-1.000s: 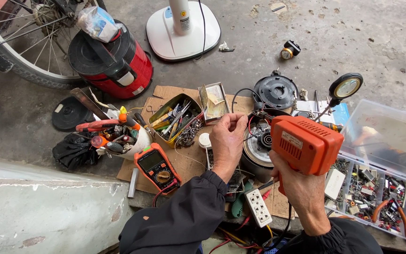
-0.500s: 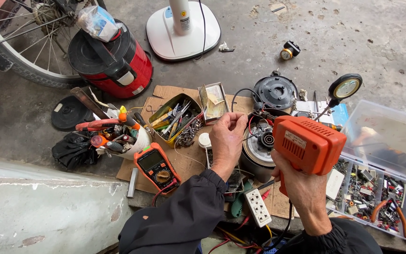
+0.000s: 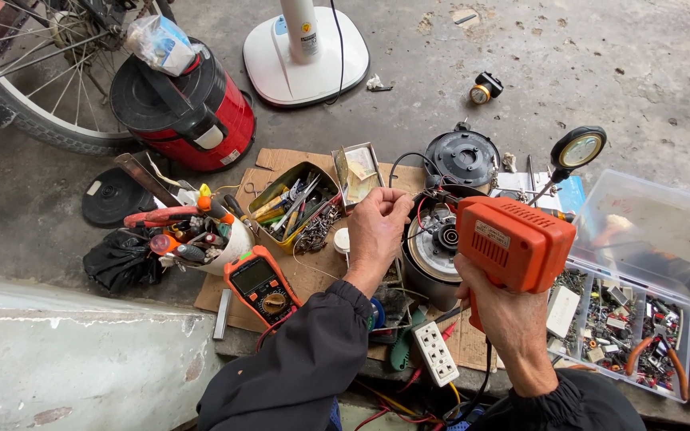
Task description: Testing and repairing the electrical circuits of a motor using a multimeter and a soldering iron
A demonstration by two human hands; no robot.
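My right hand (image 3: 503, 313) grips an orange pistol-shaped soldering gun (image 3: 513, 243), its tip aimed left at the wiring on top of a round appliance base (image 3: 433, 239). My left hand (image 3: 377, 227) pinches a thin strand of wire or solder (image 3: 409, 199) at the same spot, fingers closed on it. The base shows a metal disc with red and black wires. A black round lid (image 3: 463, 157) lies just behind it.
An orange multimeter (image 3: 259, 283), a metal tin of tools (image 3: 293, 206), a white cup of screwdrivers (image 3: 201, 231) and a power strip (image 3: 436, 353) lie on cardboard. A clear parts box (image 3: 640, 319) is right. A red cooker (image 3: 185, 104), fan base (image 3: 307, 48) and bicycle wheel (image 3: 25, 88) stand behind.
The soldering gun has shifted slightly lower and closer to the appliance base. My left hand stays pinched at the wiring.
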